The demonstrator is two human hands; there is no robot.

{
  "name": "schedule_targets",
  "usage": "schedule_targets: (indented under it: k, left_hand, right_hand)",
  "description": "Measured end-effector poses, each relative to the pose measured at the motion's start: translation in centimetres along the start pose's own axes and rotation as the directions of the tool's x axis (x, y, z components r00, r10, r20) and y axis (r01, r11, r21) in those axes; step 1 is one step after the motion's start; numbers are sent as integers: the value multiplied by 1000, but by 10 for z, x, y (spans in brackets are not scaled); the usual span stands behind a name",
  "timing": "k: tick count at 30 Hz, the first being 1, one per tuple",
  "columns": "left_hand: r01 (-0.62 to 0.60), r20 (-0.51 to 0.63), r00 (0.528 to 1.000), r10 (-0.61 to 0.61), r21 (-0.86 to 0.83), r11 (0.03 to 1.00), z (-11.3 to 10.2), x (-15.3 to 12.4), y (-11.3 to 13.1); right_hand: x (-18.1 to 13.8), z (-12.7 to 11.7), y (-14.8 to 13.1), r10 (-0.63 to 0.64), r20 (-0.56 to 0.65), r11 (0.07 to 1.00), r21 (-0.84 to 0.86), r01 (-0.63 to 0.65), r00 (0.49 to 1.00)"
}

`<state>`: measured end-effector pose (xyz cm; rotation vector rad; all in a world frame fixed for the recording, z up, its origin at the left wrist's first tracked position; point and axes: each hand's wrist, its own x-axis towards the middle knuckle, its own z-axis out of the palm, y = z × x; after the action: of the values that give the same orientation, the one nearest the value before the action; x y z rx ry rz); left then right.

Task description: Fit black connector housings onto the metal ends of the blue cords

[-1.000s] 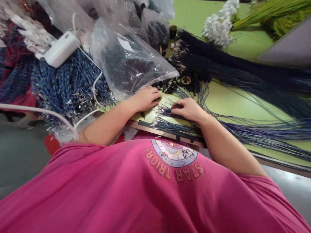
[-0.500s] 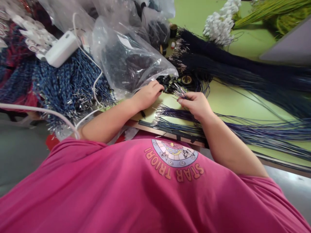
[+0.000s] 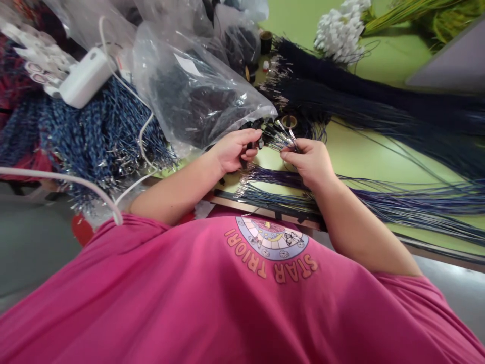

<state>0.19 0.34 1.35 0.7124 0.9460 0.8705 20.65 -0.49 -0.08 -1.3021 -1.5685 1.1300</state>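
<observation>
My left hand (image 3: 238,150) is closed, with its fingers curled around a small black connector (image 3: 250,146) that shows partly between them. Facing it, my right hand (image 3: 311,161) pinches a bunch of thin dark wires (image 3: 288,141), whose silvery crimped ends fan out to the left. A short gap separates the fingertips of the two hands. Behind my left hand lies the mouth of a clear plastic bag (image 3: 204,96) filled with black pieces, some spilling out by its edge. A roll of tape (image 3: 289,122) sits just beyond the wire ends.
Bundles of purple and dark wires (image 3: 273,176) lie along the table's front edge. A thick dark wire bundle (image 3: 341,93) stretches across the right. To the left are twisted blue wires (image 3: 94,131), a white box (image 3: 85,77) and a white cable (image 3: 142,136). White connectors (image 3: 339,33) stand at the back.
My left hand has come away from the black pieces at the bag's mouth and turned, with its fingers now curled. My right hand still holds the wires, nearly in the same place.
</observation>
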Motion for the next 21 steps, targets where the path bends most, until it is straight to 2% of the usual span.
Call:
schedule_targets:
  k: [7, 14, 21]
  left_hand:
    - [-116, -16, 992, 124, 260, 958, -1, 2, -11]
    - [-160, 20, 987, 160, 245, 956, -4, 0, -10]
    - [-180, 12, 982, 186, 309, 934, -8, 0, -12]
  right_hand:
    - [-2, 2, -1, 7, 5, 999, -52, -6, 1000]
    - [-4, 3, -3, 6, -16, 997, -77, -7, 1000]
    - [-5, 2, 0, 2, -43, 997, -73, -5, 999]
